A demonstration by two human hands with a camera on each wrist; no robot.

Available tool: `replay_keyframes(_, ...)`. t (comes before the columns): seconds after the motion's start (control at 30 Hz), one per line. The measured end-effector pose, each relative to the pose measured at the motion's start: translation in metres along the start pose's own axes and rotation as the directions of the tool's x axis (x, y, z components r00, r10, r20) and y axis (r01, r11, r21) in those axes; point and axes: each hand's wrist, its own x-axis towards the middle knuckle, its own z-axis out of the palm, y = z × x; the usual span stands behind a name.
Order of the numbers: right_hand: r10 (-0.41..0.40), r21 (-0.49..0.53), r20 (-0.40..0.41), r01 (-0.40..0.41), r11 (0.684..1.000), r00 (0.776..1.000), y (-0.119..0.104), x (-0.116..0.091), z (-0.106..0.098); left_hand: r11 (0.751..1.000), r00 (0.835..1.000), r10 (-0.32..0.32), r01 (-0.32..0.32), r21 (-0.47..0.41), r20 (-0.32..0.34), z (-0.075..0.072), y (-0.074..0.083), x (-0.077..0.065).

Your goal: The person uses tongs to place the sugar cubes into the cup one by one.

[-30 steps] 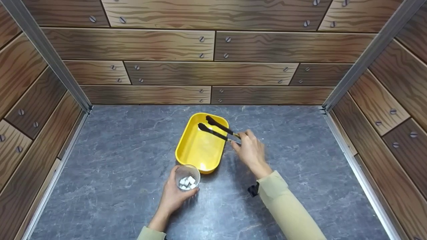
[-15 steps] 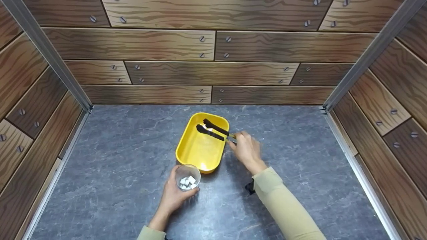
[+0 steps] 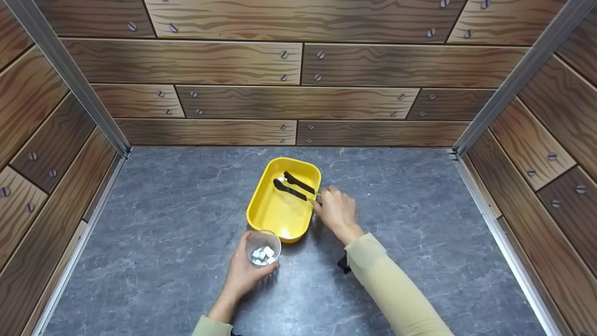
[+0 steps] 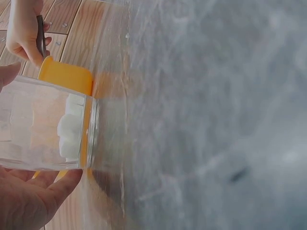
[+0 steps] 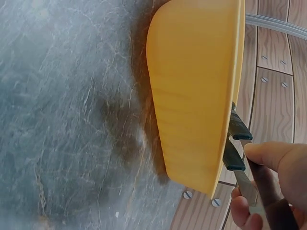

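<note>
My left hand [image 3: 242, 273] holds a clear cup [image 3: 252, 240] by its sides, close to the near end of a yellow tub [image 3: 284, 214]. Several white cubes [image 3: 263, 254] lie at the bottom of the cup; the left wrist view shows them through its wall [image 4: 70, 129]. With my right hand [image 3: 338, 210], at the tub's right side, I grip black-tipped tongs [image 3: 291, 191]. Their two arms are spread apart and reach over the rim into the tub. A small white spot by the tips could be a cube or glare; I cannot tell. In the right wrist view, the tub's wall [image 5: 192, 96] hides the tips.
The tub stands on a grey marbled surface [image 3: 177, 224]. Wood-patterned panels [image 3: 205, 102] rise at the back and both sides, with metal strips along the corners. Near the right wrist is a small black object [image 3: 343, 264].
My right hand has moved left and slightly nearer, and the tongs have come lower into the tub. My left hand and the cup have stayed in place.
</note>
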Motion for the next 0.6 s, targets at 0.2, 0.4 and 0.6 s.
replay_keyframes(0.2, 0.010, -0.005, 0.000, -0.010, 1.000, 1.000, -0.0048, 0.0019, 0.0040, 1.000, 1.000, -0.005, 0.005, -0.003, -0.004, 0.0003, -0.0002, 0.0000)
replay_keyframes(0.4, 0.014, -0.019, 0.008, -0.014, 1.000, 1.000, -0.0079, 0.0041, 0.0069, 1.000, 1.000, -0.014, 0.014, 0.004, -0.002, 0.0002, 0.0000, 0.0000)
replay_keyframes(0.6, 0.010, -0.029, 0.000, -0.010, 1.000, 1.000, -0.0102, 0.0059, 0.0096, 1.000, 1.000, -0.001, 0.001, 0.004, -0.008, 0.0001, -0.0005, 0.0001)
